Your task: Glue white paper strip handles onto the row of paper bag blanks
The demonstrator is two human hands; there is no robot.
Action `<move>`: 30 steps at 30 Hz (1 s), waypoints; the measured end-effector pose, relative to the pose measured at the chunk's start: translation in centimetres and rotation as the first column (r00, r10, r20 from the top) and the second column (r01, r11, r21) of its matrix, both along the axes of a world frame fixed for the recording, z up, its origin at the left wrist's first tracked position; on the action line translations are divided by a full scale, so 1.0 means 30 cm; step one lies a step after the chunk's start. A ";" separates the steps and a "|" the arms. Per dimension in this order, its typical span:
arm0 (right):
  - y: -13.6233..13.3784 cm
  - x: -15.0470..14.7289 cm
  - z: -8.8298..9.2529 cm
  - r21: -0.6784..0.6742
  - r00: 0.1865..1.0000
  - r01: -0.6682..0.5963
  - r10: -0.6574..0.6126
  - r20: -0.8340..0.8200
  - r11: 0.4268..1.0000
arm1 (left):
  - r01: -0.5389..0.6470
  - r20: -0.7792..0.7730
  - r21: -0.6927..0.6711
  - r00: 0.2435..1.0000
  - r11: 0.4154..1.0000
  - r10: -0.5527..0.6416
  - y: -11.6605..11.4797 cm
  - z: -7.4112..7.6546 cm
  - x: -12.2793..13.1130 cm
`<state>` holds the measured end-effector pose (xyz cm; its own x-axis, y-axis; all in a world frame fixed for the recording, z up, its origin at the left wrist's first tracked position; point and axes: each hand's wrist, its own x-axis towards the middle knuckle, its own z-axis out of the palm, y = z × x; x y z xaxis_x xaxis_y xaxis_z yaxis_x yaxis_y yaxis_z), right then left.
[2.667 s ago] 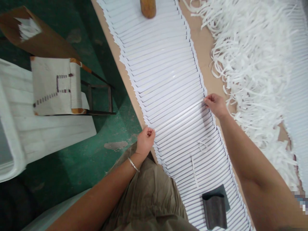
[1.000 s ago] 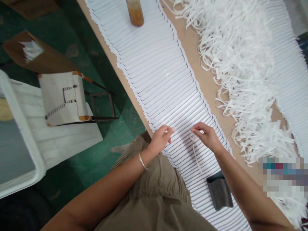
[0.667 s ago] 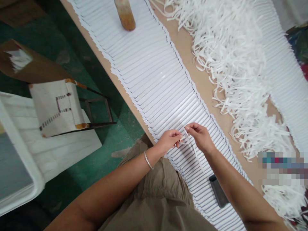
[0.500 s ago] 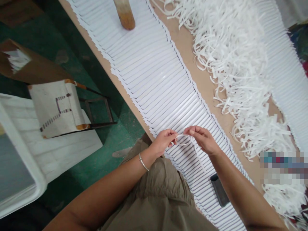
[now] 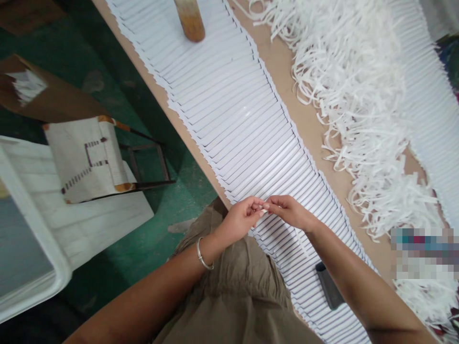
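My left hand [image 5: 241,218] pinches a thin white strip [image 5: 302,242] between thumb and fingers, just over a long row of overlapping white sheets [image 5: 229,102]. My right hand [image 5: 288,210] meets it fingertip to fingertip, its thumb and forefinger closed on the same strip. Between the fingertips only a small white bit shows; the strip's tail hangs below my right hand above the sheets. On the sheets beside my right forearm lies a dark, flat-sided object [image 5: 329,286], partly covered by the arm.
A bottle with brown contents [image 5: 191,24] stands on the sheets farther up. Along the brown tabletop [image 5: 281,79] lies a heap of white strips [image 5: 351,91], with more sheets [image 5: 430,110] beyond. To the left are a stool [image 5: 82,162] and a cardboard box [image 5: 57,100].
My right hand has moved left and down so its fingertips now meet those of my left hand. The strip's loop between them has shrunk to a small bit.
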<state>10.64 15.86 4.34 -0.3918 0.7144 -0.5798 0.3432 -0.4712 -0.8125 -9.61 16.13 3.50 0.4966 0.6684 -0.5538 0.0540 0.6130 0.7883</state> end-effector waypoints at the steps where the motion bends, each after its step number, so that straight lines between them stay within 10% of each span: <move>1: 0.004 0.013 -0.006 -0.011 1.000 0.008 -0.008 0.012 1.000 | -0.005 -0.021 -0.005 1.000 1.000 0.005 -0.005 -0.007 -0.017; 12: 0.179 0.256 -0.028 -0.035 0.970 0.091 -0.081 0.228 0.995 | -0.014 -0.327 0.045 0.945 0.999 0.028 0.034 -0.131 -0.226; 30: 0.464 0.367 -0.162 0.333 0.860 0.106 -0.255 0.442 0.937 | -0.268 -0.395 0.115 0.871 0.956 0.292 0.146 -0.182 -0.074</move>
<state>21.65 29.78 -0.53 0.0284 0.9081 -0.4179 0.6507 -0.3341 -0.6819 -11.83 20.50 -1.95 0.0254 0.7809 -0.6241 0.2068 0.6067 0.7675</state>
